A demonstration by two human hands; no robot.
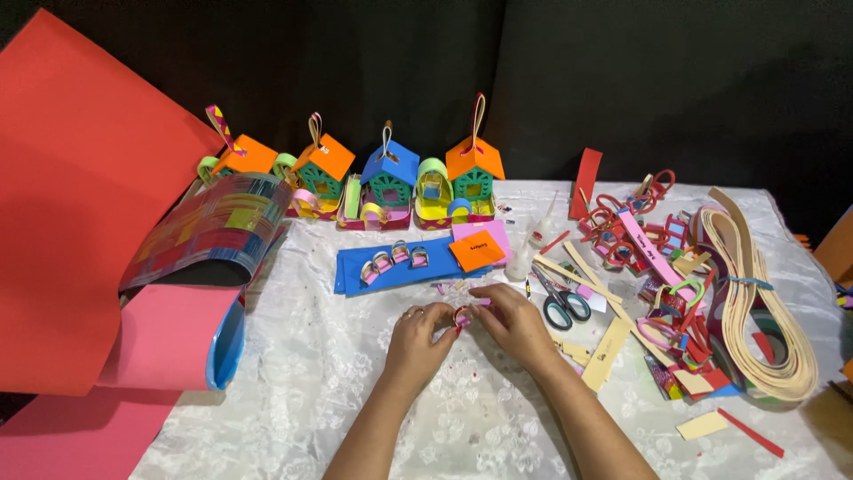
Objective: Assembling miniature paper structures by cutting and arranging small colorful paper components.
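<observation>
A single head-worn camera looks down and forward from close above the white-clothed table (302, 373), facing the row of paper houses (388, 178) against the dark backdrop.

White lace-covered table (355, 391) with scissors (562, 302), blue sheets (351, 267).

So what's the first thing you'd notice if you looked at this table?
Probably the row of little paper houses with orange and blue roofs, lined up along the table's far edge. Then the huge red sheet curling up on the left. In the middle, the left hand and right hand pinch a tiny paper loop together.
</observation>
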